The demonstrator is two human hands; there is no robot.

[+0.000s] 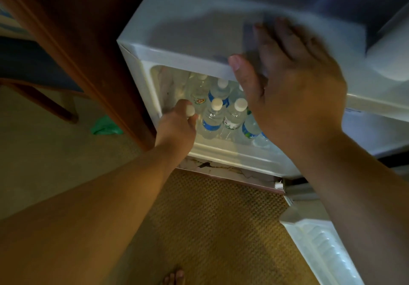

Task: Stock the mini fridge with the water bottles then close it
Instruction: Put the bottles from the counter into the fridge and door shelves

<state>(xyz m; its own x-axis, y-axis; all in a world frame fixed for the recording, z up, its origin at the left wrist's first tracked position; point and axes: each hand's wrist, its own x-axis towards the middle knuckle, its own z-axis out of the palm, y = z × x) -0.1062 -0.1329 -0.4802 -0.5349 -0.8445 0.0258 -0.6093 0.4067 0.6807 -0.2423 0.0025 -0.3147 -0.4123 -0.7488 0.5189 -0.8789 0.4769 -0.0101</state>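
A white mini fridge (183, 27) stands open in front of me, and its door (318, 240) swings out to the lower right. Several clear water bottles with white caps (215, 116) stand upright inside. My left hand (177, 123) reaches into the left side of the fridge and is shut on a water bottle (190, 110) by its capped top. Higher up, my right hand (294, 89) hovers blurred over the fridge's front top edge, fingers spread, holding nothing. It hides the bottles at the right of the compartment.
A dark wooden furniture panel (84, 47) stands close against the fridge's left side. A green scrap (106, 126) lies on the floor beside it. A woven mat (221, 229) covers the floor below the fridge, with my toes (174, 277) on it.
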